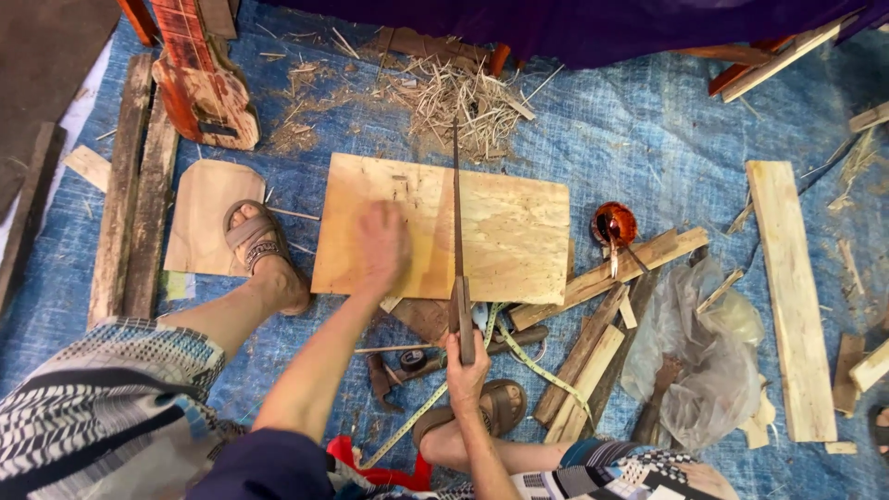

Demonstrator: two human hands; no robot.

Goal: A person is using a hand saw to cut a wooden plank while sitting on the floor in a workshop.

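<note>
Fingers of the right hand (466,363) are clamped round the wooden handle of a long, thin saw (457,213), while the left hand (383,246) is pressed flat, fingers together, on a plywood board (519,231).

The saw blade is laid across the plywood board, running away from the person toward a heap of straw-like shavings (463,102). The board is rested on a blue tarp (648,139), with a sandalled foot (264,250) just beside its left edge. A yellow-green tape measure (546,370) and wooden offcuts (593,361) are scattered near the right hand; a long plank (792,296) is seen well apart.
</note>
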